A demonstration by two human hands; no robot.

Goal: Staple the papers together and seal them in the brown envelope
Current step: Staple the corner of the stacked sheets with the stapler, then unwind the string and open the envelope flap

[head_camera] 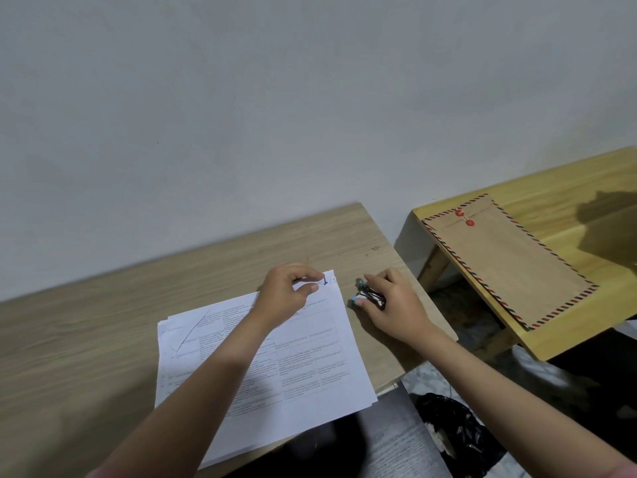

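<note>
A stack of printed white papers (303, 381) lies on the wooden desk (103, 332), hanging a little over its near edge. My left hand (286, 298) pinches the stack's far right corner between thumb and fingers. Just right of that corner, my right hand (389, 301) grips a small black stapler (370, 296) with blue tips, which sits on the desk. The brown envelope (506, 260), with a red string clasp and a striped border, lies flat on a lower yellow side table (565, 208) to the right.
A grey wall stands right behind the desk. A gap separates the desk from the side table. A black plastic bag (451, 429) lies on the floor below the desk's right corner. A dark shadow falls on the side table's far right.
</note>
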